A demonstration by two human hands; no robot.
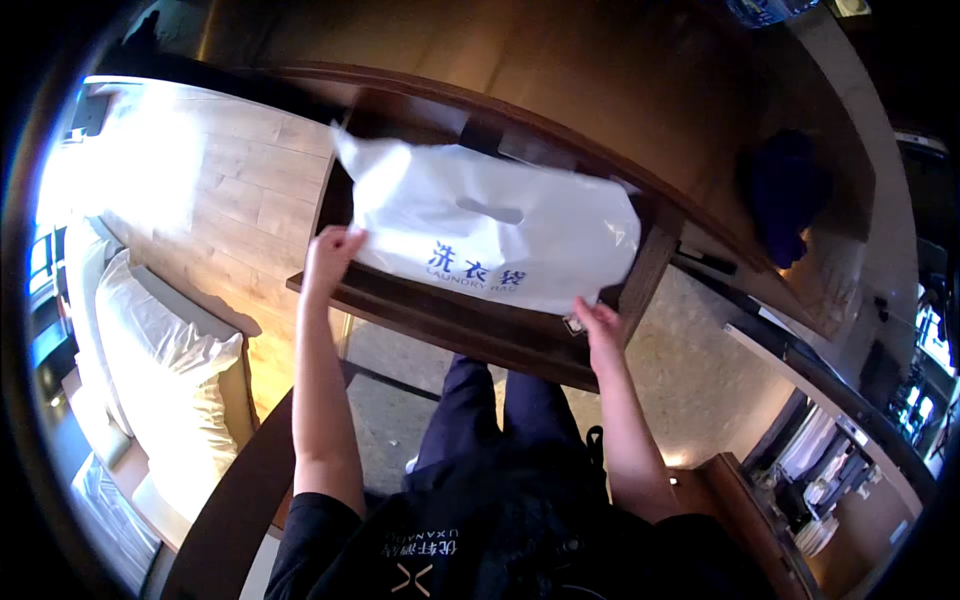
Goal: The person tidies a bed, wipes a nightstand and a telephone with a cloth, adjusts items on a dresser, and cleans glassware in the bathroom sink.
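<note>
A white plastic laundry bag [480, 187] is spread out between my two hands. It has a slot-shaped handle cut-out and blue writing near its lower edge. At its lower left edge, my left hand [335, 251] pinches the plastic. The lower right corner is held between the thumb and fingers of my right hand [601, 326]. Beneath the bag, a dark wooden drawer [442, 319] stands pulled out, and the bag hides most of its inside. A dark item [481, 136] shows in the drawer behind the bag's upper edge.
The brown wooden top [525, 56] of a desk lies beyond the drawer. A dark bundle [787, 195] rests on its right part. Left are a wood-plank floor [262, 172] and a white pillow [150, 322]. Hanging clothes [814, 442] show at lower right.
</note>
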